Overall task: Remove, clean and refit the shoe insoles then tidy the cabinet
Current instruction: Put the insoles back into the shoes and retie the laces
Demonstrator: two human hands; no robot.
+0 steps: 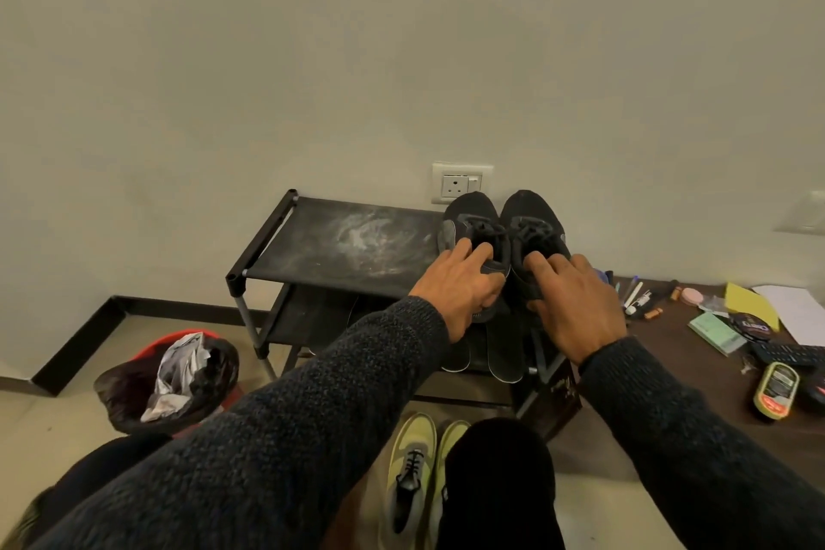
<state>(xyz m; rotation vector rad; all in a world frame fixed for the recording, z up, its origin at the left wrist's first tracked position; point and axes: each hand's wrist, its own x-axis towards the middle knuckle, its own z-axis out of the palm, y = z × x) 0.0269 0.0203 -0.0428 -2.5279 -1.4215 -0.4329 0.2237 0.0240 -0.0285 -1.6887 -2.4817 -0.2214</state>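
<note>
2 black shoes (504,237) upright, rack (339,246) top

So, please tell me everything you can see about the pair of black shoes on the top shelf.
The pair of black shoes stands side by side at the right end of the dusty top shelf, toes toward the wall, below a socket. They look like dark fabric lace-up sneakers; the left one has a grey side panel. The left hand grips the left shoe's heel, the right hand the right one's.
</note>
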